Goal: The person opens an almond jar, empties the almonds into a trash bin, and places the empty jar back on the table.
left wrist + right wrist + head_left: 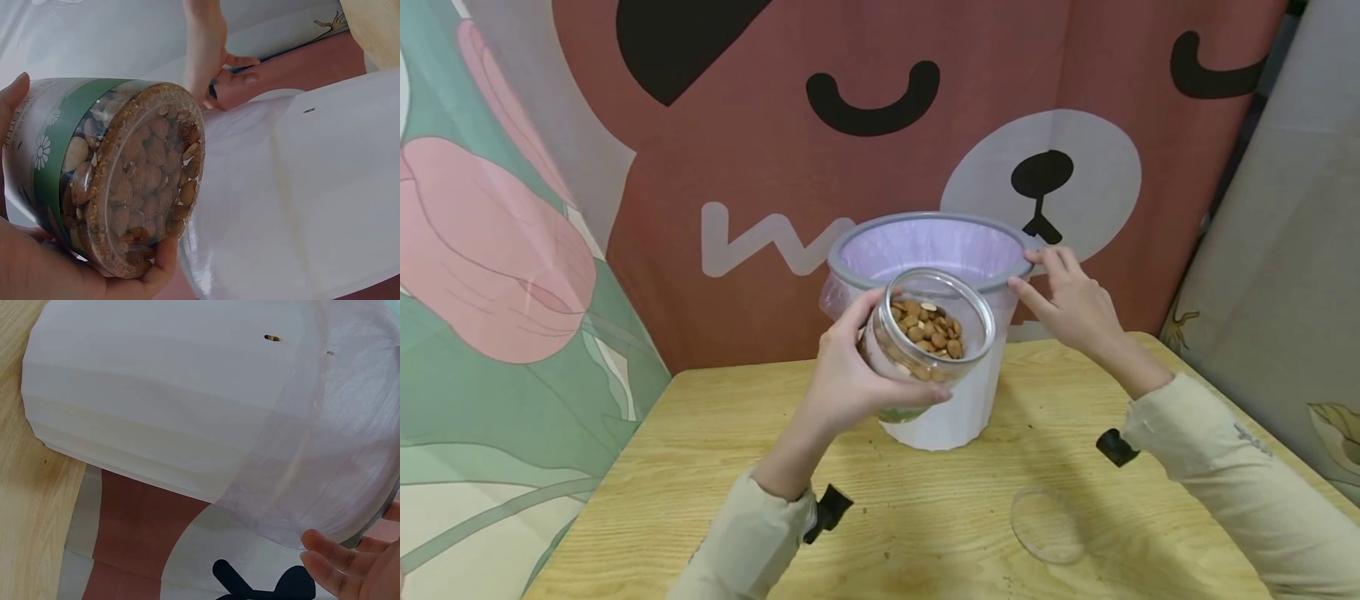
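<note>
My left hand (857,375) grips a clear jar of almonds (936,329) round its side, its open mouth facing up toward me. The jar tilts in front of a white trash can (942,425), overlapping its near rim in the head view. A green band with a white flower marks the jar's label (47,150), and almonds show through its base. At the right side of the can, my right hand (1075,304) holds the grey rim (925,218), with thumb and fingertips on it. A thin purple liner (281,481) folds over the rim and hangs outside.
A round clear lid (1048,525) lies on the wood-grain table (737,433), front right of the can. Small dark crumbs dot the tabletop. Behind stands a curtain (775,167) with a bear print, and a floral curtain (497,292) hangs at the left.
</note>
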`<move>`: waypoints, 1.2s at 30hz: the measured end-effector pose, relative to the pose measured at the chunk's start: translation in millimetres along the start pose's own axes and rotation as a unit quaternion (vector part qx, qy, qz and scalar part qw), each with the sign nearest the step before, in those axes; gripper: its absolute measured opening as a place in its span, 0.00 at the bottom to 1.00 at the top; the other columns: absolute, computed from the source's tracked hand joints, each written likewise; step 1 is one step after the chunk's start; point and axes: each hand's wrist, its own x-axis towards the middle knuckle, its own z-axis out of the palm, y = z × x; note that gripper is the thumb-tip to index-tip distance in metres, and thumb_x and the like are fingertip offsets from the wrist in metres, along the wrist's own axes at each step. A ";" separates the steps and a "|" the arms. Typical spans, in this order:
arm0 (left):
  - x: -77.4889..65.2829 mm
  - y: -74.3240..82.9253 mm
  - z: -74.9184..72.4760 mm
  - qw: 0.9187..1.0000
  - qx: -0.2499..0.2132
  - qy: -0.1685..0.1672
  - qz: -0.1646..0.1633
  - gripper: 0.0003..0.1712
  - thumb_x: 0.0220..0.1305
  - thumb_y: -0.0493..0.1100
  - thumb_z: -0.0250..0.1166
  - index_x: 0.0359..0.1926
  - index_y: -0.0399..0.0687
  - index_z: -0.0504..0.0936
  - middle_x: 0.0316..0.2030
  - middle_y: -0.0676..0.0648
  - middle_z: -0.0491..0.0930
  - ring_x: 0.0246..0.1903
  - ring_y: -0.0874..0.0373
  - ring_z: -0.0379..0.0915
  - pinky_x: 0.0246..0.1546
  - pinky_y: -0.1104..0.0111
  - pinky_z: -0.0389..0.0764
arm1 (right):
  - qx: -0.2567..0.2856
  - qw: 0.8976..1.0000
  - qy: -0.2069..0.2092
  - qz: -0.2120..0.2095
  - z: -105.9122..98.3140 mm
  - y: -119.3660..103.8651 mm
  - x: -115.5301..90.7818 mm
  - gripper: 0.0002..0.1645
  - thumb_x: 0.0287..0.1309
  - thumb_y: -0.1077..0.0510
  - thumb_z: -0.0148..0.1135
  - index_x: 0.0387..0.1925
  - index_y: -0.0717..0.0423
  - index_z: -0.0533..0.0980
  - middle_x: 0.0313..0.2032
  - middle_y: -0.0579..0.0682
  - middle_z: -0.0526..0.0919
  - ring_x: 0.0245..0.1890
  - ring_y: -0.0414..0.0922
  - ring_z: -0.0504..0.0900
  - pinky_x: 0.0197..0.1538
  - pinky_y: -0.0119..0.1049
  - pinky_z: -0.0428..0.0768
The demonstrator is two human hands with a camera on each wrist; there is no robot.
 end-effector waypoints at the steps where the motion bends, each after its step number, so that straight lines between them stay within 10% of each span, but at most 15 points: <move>1: 1.1 2.2 -1.5 1.000 0.003 0.003 0.002 0.49 0.22 0.37 0.80 0.54 0.49 0.69 0.44 0.52 0.75 0.43 0.61 0.71 0.43 0.66 0.73 | 0.000 1.000 0.001 -0.001 0.0 -0.2 0.0 0.36 0.61 0.37 0.42 0.60 0.58 0.60 0.58 0.62 0.59 0.21 0.52 0.72 0.18 0.38 0.64; 36: 33.8 28.7 -32.4 0.997 0.031 0.066 -0.011 0.48 0.24 0.38 0.80 0.54 0.50 0.70 0.42 0.53 0.76 0.41 0.62 0.70 0.43 0.66 0.71 | 0.003 1.000 0.006 -0.002 2.7 1.3 -0.2 0.36 0.61 0.37 0.42 0.60 0.58 0.60 0.58 0.62 0.59 0.10 0.44 0.62 0.15 0.37 0.62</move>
